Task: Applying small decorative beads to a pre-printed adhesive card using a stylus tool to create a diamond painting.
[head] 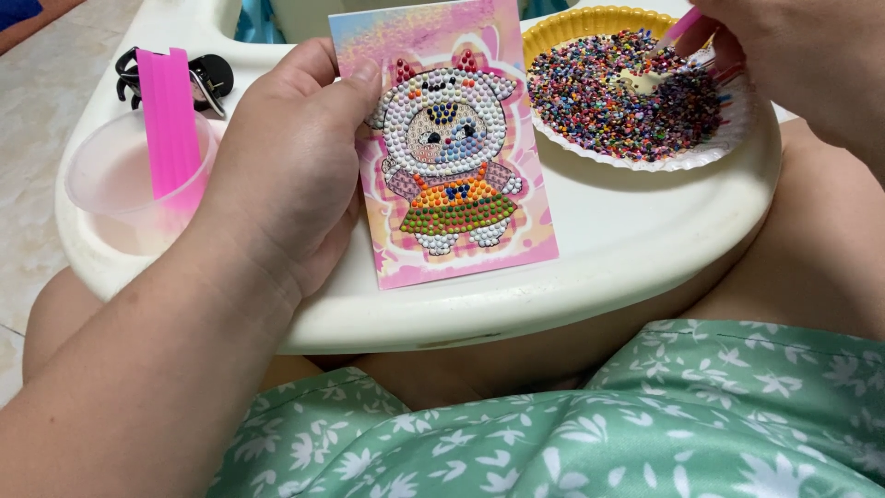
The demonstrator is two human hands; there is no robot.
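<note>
Pink and pastel, the bead-art card (452,148) is standing slightly tilted on the white plastic tray (590,267), its picture of a cartoon animal in an orange and green dress already mostly covered in tiny round beads; the left hand (286,166) is gripping the card along its left edge, thumb pressing on the front near the top corner, fingers curling behind it, palm resting on the tray; the right hand (802,55) is closing around a pink pen-like applicator (680,26) at the upper right, holding its tip down among the loose beads; those mixed-colour beads (618,97) are lying heaped in a scalloped paper plate (645,159) with a yellow rim at the back, touching the card's right edge near the top; a small pale lump, hard to identify, is sitting in the beads just beside the applicator tip; to the left, a translucent pink cup (111,175) is sitting in a recess of the tray, with a flat bright pink strip (169,120) leaning up out of it; a black hair claw clip (207,78) is lying just behind the cup; a green floral-print garment (645,424) is covering the person's lap below the tray; pale tiled floor (37,111) is showing at the left.
</note>
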